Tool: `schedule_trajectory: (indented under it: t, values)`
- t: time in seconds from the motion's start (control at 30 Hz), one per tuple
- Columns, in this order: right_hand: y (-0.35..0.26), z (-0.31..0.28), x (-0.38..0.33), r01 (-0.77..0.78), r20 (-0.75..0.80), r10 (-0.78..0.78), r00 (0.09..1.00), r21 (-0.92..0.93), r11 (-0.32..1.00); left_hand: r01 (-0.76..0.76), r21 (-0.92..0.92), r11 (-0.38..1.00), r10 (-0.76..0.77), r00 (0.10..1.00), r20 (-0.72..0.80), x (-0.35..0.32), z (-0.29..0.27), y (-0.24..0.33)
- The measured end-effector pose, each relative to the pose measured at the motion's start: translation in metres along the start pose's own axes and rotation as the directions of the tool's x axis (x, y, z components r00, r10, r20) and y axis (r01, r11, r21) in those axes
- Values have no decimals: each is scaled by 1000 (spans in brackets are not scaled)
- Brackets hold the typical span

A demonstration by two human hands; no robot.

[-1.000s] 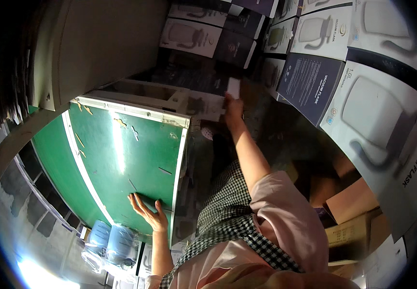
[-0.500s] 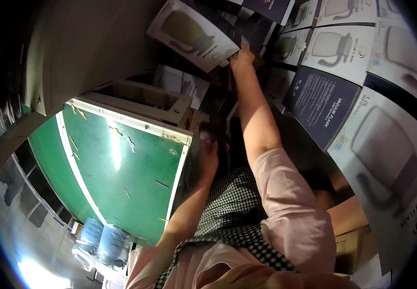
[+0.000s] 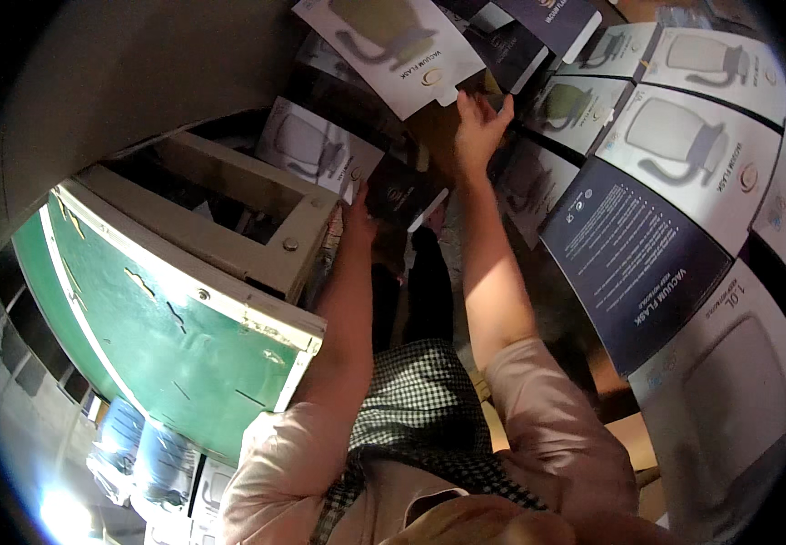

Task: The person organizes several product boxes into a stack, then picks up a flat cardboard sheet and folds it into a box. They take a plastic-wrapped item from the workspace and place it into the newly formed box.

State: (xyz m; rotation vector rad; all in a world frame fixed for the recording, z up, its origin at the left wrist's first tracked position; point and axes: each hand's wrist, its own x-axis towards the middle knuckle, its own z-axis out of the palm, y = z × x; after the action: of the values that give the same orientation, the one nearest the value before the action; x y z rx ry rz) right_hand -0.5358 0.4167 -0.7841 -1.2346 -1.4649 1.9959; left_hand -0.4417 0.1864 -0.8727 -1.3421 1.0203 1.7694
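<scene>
My right hand (image 3: 482, 136) is reached out with its thumb and fingers apart. Its fingertips are beside the tab end of a white flask carton (image 3: 402, 50), which lies tilted at the far middle; whether they touch is unclear. My left hand (image 3: 357, 216) is at the near edge of another flask carton (image 3: 320, 150), white with a dark side, lower and to the left. Most of the left fingers are in shadow or hidden, so their grip does not show.
Rows of white and dark flask cartons (image 3: 693, 150) stand along the right. On the left is a green-topped workbench (image 3: 166, 318) with a pale metal edge and an open frame (image 3: 257, 209) beyond it. Blue rounded objects (image 3: 161, 463) are at lower left.
My left hand has moved from beside the workbench out to the lower carton. The right hand's fingers have spread at the tilted carton's end. The whole view has shifted.
</scene>
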Motion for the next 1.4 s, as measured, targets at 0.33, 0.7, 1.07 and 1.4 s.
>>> schedule_trajectory:
  t: [0.33,0.7,1.07,1.4]
  values:
    - [13,-7,-20,-105,66,116,991,-150,983,-297,247,922,357,900,-250,50,28,6]
    - [-12,26,19,327,444,-216,870,-190,926,-275,492,826,297,954,35,40,39,-25]
    - [-43,62,76,66,15,-70,997,-554,830,-372,834,407,409,891,198,-175,54,-82]
    - [-250,99,197,300,-496,-549,673,-495,815,-779,582,233,187,623,760,-425,48,0]
